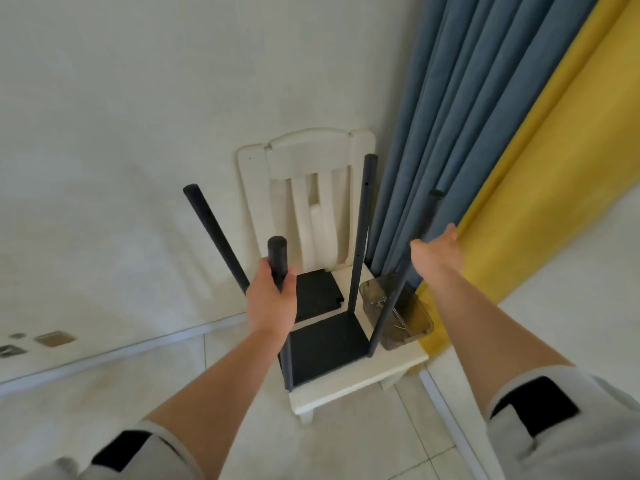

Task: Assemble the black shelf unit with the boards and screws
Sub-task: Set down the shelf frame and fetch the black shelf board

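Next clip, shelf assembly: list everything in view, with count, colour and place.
poles: four, black, upright at the fitted board's corners
fitted board: one, black, on the chair seat, joined to the poles
loose board: one, black, flat on the seat behind it
container: one, clear brownish, seat's right edge, metal hardware inside
chair: one, cream, against the wall
curtains: blue and yellow, right
left hand: grips the near-left pole
right hand: grips the near-right pole
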